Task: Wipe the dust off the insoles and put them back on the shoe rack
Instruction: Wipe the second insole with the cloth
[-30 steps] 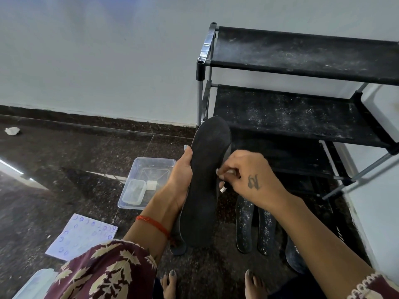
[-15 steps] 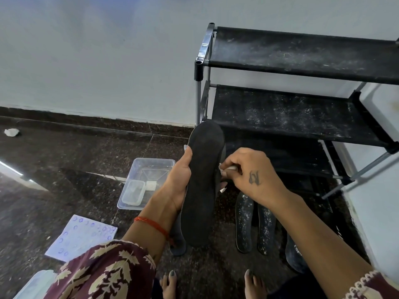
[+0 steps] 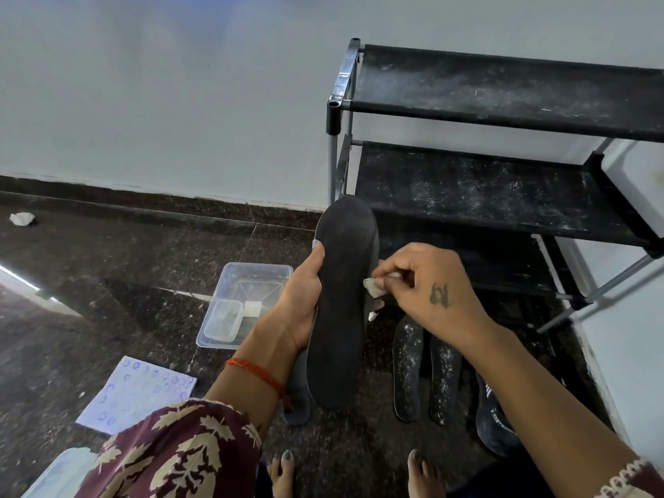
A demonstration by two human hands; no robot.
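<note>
The right hand (image 3: 427, 285) has slid its small white wipe (image 3: 373, 286) down the right edge of the upright dark insole (image 3: 341, 300), and more of the wipe now shows past the fingertips.

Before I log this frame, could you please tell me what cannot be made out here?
Head view only:
- Far face of the held insole: turned away.
- Wipe: mostly hidden in the right hand.
- Left hand fingers: behind the insole.
- Rack bottom shelf: dark, blocked by the right hand.
- Rightmost floor insole: partly under the right forearm.
</note>
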